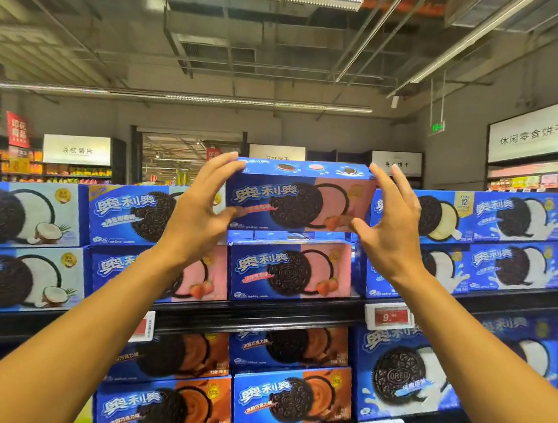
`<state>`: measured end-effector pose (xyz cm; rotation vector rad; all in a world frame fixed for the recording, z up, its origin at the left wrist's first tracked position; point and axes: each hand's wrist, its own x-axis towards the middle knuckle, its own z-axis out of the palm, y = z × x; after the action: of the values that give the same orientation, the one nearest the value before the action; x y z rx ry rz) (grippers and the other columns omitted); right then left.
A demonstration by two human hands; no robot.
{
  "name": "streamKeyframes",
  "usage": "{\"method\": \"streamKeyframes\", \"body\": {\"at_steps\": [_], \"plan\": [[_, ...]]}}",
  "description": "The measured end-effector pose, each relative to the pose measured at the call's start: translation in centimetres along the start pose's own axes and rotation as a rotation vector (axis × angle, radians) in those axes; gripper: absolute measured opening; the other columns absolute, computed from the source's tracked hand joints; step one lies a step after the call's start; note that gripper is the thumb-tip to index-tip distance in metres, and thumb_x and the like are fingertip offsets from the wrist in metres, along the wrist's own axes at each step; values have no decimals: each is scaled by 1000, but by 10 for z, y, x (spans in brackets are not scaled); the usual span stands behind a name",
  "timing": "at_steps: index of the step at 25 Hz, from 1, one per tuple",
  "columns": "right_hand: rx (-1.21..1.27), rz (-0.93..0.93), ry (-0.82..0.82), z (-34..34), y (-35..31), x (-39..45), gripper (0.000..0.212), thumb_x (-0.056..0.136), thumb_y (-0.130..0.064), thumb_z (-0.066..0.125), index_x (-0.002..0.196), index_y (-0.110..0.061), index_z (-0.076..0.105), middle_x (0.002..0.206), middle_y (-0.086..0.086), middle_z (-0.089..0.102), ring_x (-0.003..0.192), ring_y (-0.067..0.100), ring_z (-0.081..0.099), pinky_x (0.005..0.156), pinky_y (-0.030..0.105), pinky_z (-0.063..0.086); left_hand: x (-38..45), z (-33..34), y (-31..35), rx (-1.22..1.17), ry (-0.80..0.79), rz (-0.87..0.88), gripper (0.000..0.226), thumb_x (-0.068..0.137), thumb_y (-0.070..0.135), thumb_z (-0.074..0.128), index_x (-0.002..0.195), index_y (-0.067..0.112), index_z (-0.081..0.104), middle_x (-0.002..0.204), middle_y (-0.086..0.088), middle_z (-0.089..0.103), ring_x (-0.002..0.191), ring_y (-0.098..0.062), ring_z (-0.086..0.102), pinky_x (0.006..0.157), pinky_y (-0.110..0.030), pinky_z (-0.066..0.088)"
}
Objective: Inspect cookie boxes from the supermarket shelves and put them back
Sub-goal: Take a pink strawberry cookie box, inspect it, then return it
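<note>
Two hands, left hand (199, 203) and right hand (390, 219), clasp the ends of the strawberry cookie box (298, 196) atop the pink stack (290, 269), fingers curled, likely squaring it on the top shelf.

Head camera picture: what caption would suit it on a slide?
Both hands, left and right, hold a strawberry Oreo box atop the supermarket shelf stack.

Blue-and-pink strawberry cookie box (298, 196) sits level atop a matching stacked box (290, 269).
</note>
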<state>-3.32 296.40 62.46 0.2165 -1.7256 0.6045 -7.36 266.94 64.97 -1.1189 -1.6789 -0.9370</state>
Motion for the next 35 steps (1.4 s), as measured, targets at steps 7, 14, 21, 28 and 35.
{"method": "streamKeyframes", "body": {"at_steps": [7, 14, 21, 28, 35], "plan": [[352, 74, -146, -3, -32, -11, 94, 79, 6, 76, 156, -24, 31, 140, -10, 54, 119, -13, 52, 98, 9, 42, -17, -25, 15, -197, -9, -141, 74, 84, -11, 68, 137, 32, 40, 145, 5, 37, 126, 8, 42, 91, -19, 53], [665, 150, -116, 6, -83, -40, 73, 77, 8, 79, 138, -21, 51, 138, -1, 59, 125, 7, 58, 103, 25, 49, -55, -51, 11, -607, 359, -442, 57, 71, 14, 82, 124, 17, 59, 117, 0, 69, 106, -16, 66, 88, -32, 56], [873, 241, -256, 36, -131, -88, 66, 88, -6, 69, 141, -36, 43, 117, -29, 68, 102, -3, 68, 80, 17, 55, -110, -94, 7, -742, 434, -626, 54, 85, 29, 67, 135, 11, 56, 129, -10, 66, 109, -23, 66, 92, -49, 54], [944, 382, -166, 61, -176, -122, 68, 81, -28, 73, 144, -13, 51, 115, -10, 74, 101, 6, 69, 82, 22, 55, -152, -161, 6, -869, 219, -627, 45, 99, 20, 47, 144, 14, 46, 133, -5, 64, 114, -15, 64, 81, -29, 57], [995, 534, -63, 66, -224, -186, 49, 73, -44, 83, 119, -36, 69, 127, 7, 70, 122, 36, 62, 102, 53, 50, -215, -193, 7, -904, 248, -679, 46, 92, 23, 53, 138, 21, 49, 126, 5, 67, 112, -13, 65, 77, -31, 58]]}}
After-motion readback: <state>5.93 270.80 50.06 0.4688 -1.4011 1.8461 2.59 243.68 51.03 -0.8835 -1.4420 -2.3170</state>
